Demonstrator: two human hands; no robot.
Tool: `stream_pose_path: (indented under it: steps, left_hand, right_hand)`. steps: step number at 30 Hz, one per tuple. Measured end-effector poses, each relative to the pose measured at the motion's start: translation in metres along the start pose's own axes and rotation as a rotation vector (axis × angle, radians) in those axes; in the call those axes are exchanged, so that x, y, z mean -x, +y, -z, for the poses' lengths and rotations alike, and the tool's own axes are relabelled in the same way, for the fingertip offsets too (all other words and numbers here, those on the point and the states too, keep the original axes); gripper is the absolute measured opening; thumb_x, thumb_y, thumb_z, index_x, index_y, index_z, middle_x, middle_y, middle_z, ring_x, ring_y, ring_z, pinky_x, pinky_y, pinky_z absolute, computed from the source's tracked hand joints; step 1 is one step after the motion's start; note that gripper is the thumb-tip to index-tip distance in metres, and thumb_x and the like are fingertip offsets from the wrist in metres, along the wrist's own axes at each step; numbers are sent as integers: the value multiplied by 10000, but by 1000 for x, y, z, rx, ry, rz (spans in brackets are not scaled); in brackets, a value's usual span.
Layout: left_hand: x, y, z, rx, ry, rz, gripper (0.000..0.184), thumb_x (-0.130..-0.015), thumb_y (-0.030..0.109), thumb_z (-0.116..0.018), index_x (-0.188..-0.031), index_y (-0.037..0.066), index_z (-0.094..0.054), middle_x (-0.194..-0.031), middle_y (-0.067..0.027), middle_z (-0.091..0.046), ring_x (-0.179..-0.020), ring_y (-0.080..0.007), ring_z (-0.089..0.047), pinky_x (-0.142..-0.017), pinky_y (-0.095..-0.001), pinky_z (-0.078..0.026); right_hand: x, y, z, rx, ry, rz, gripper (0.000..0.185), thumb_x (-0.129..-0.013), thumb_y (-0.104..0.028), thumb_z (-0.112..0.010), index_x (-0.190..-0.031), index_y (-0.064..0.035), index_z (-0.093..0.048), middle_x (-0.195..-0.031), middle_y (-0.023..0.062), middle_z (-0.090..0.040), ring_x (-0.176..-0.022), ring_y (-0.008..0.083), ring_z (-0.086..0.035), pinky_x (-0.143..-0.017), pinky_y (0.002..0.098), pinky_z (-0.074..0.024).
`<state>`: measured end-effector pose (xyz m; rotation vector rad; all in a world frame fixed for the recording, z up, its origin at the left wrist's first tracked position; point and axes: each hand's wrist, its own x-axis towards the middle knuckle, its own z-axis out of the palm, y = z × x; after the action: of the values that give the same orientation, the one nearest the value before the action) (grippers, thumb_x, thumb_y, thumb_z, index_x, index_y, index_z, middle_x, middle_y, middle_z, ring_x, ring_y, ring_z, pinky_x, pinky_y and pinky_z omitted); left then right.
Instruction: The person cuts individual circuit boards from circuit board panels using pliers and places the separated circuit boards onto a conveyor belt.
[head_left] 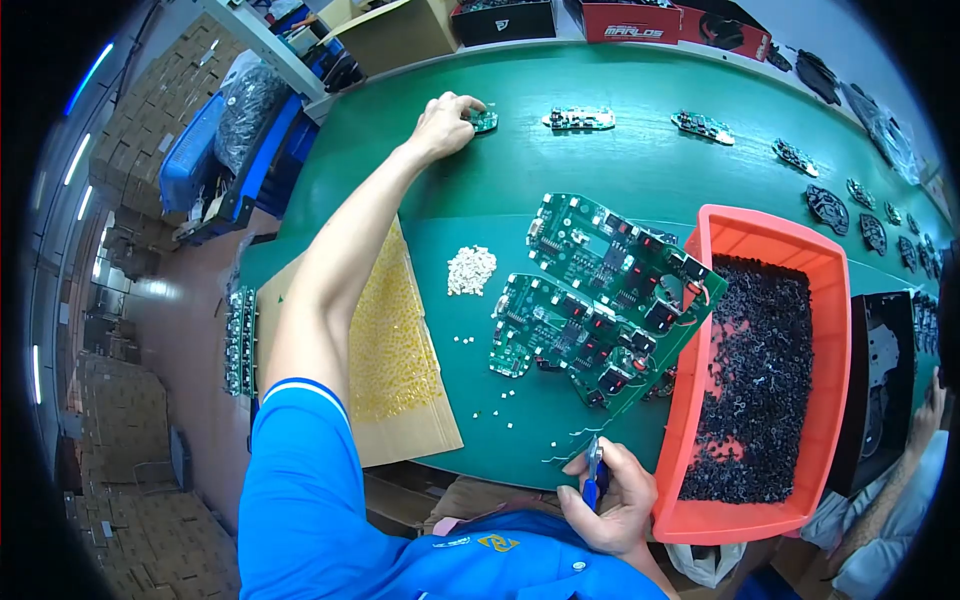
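Note:
My left hand (445,127) is stretched to the far side of the green table, its fingers closed on the edge of a small green circuit board (485,122). Near the front edge, my right hand (618,497) is wrapped round a small blue-handled hand tool (594,476) that looks like cutters, tip pointing away from me. Beyond the tool lie larger green board panels (570,325) with red lights, overlapping each other. A heap of small white parts (471,271) sits left of the panels, and several loose ones are scattered in front.
A red bin (840,380) of small black parts stands at the right. Cardboard with yellow pieces (395,340) lies under my left arm. More boards (580,119) form a row along the far side. Boxes (625,22) line the back; another person's hand (927,415) shows far right.

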<state>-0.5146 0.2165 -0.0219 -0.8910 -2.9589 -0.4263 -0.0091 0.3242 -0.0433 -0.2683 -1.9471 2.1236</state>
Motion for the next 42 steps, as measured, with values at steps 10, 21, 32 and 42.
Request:
stream_pose_path:
  steps: [10,21,32,42]
  left_hand:
    - [-3,-23,-7,-14,25,-36,520,-810,55,-504,-1295,166,-656,-1276,-132,-563,-1166,-331,-508,-1035,-442,-431]
    - [225,112,74,1466,-288,117,621,-980,513,-529,-1354,19,-571,-1189,-103,-681,-900,-170,-693,-843,-331,-584]
    - [393,152,33,1642,160,277,204,-1013,223,-609,-1112,51,-655,-931,-47,-738,-617,-82,-679,-422,-187,-487]
    - [446,168,30,1612,137,228,162,-1012,195,-613,-1073,53,-662,-892,-39,-718,-604,-79,-658,-427,-198,-506]
  right_hand:
    - [-4,1,-9,42,73,66,533,-724,-7,-767,-1240,16,-631,-852,35,-654,-568,74,-447,-499,193,-345]
    - [4,-3,-6,43,-12,28,454,-762,-24,-736,-1208,12,-656,-859,36,-633,-627,97,-471,-553,210,-387]
    - [40,-27,5,-76,-333,-199,424,-825,-63,-706,-1240,0,-642,-904,50,-656,-779,108,-556,-746,212,-437]
    - [61,-24,2,-189,-338,-117,388,-809,-135,-751,-1162,10,-676,-864,40,-660,-709,107,-555,-678,218,-461]
